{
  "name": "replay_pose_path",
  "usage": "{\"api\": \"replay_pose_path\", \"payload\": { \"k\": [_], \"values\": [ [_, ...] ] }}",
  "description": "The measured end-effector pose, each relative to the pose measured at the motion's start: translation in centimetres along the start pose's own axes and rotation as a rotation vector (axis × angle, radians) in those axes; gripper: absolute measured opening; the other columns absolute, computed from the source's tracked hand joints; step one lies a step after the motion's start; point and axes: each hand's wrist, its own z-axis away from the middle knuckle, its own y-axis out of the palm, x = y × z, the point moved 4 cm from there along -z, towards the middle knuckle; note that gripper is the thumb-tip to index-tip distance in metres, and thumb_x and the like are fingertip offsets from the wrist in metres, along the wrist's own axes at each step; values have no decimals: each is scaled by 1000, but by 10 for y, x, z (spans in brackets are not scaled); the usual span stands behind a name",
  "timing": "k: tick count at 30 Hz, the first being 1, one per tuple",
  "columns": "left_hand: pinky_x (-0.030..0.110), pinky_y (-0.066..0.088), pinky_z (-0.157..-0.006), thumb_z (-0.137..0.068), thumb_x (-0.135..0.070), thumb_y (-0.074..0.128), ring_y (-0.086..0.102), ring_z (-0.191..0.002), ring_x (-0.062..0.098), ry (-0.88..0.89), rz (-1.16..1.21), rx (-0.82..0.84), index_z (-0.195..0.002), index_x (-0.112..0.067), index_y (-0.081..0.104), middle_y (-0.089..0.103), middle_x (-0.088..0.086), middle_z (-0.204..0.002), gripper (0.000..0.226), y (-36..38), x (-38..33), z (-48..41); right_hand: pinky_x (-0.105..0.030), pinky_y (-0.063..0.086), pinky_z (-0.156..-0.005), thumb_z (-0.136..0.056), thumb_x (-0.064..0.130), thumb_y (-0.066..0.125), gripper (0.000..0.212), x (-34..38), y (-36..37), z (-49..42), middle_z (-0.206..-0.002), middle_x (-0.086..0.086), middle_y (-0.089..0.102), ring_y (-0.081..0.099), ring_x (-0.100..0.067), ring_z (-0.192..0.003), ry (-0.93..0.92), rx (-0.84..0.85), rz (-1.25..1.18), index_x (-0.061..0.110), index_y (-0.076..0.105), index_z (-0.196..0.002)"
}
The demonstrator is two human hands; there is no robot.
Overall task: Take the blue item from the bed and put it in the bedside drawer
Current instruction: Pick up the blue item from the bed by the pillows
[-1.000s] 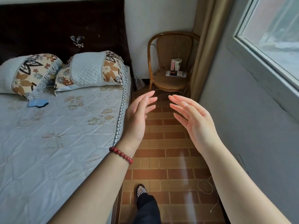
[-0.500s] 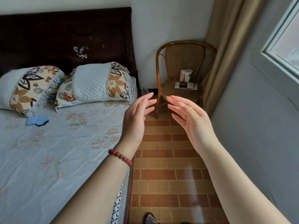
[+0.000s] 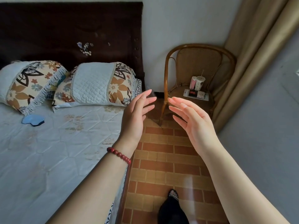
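Palms face each other near the middle of the view, both raised in the air and holding nothing. The left hand (image 3: 135,115) has its fingers straight and slightly spread, tips toward one o'clock, over the right edge of the bed. A red bead bracelet (image 3: 119,155) circles its wrist. The right hand (image 3: 192,125) is near it but apart, fingers relaxed and fanned, tips toward eleven o'clock, above the brown brick-pattern tile floor (image 3: 161,159).

The flat blue item with a wavy outline (image 3: 32,119) lies on the pale quilted bed (image 3: 48,151), at nine o'clock from the left hand and well apart from it. It sits just below the fringe of the floral pillow on the left (image 3: 29,83). A second floral pillow with a white quilted band (image 3: 97,84) lies at three o'clock from the first, and both lean on the dark wooden headboard (image 3: 64,29).

At one o'clock from the hands a rattan chair (image 3: 199,62) stands in the corner beside a beige curtain (image 3: 258,46). On its seat are a white cup with a straw (image 3: 200,82), a pink carton (image 3: 193,82) touching it, and a flat packet (image 3: 196,94) in front of them. At six o'clock a foot in a patterned slipper (image 3: 174,194) rests on the tiles.
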Motion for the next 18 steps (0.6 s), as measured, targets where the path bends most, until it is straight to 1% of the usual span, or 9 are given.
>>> {"api": "replay_pose_path", "payload": {
  "k": [3,6,8,11,13,15,18],
  "values": [
    [36,39,-101,-83,-55,33,62,-105,1,-7,11,-1,-113,-45,59,67,-17,-116,41,21,-6,-36,-41,44,-107,-95,35,52,19,7,-14,-43,-124,9,67,60,-9,-118,-16,42,14,38,68,-104],
    [38,39,-103,-84,-55,33,62,-106,1,3,11,-6,-117,-44,58,66,-17,-117,43,42,-12,-70,-37,44,-106,-86,42,53,25,17,-30,-82,-124,9,67,60,-8,-117,-38,64,11,36,68,-105],
    [37,39,-103,-85,-55,32,61,-107,0,23,-7,-25,-118,-44,57,65,-17,-119,43,54,-15,-92,-35,44,-106,-83,44,52,28,19,-39,-107,-124,9,67,60,-8,-117,-35,85,15,36,68,-106],
    [36,39,-103,-85,-56,31,61,-106,-1,23,-11,-36,-116,-47,56,66,-18,-117,41,58,-13,-110,-37,43,-107,-94,37,52,20,15,-44,-133,-124,10,67,60,-8,-118,-26,122,12,36,67,-106],
    [39,38,-105,-84,-56,32,62,-107,1,1,2,-62,-114,-47,58,66,-17,-118,40,57,-10,-123,-39,43,-108,-96,33,50,20,11,-44,-152,-125,9,66,60,-9,-118,-12,148,-3,35,67,-107],
    [42,38,-105,-83,-55,34,62,-108,3,-15,13,-98,-113,-46,59,67,-17,-117,40,52,-9,-138,-37,44,-106,-89,40,53,22,7,-40,-172,-125,9,67,60,-10,-118,8,163,-28,35,68,-105],
    [38,40,-103,-83,-55,37,63,-106,3,-26,29,-158,-114,-43,61,68,-17,-115,41,39,-3,-164,-36,45,-104,-83,42,54,26,-1,-31,-202,-122,9,68,61,-10,-117,29,193,-75,35,71,-101]
  ]
}}
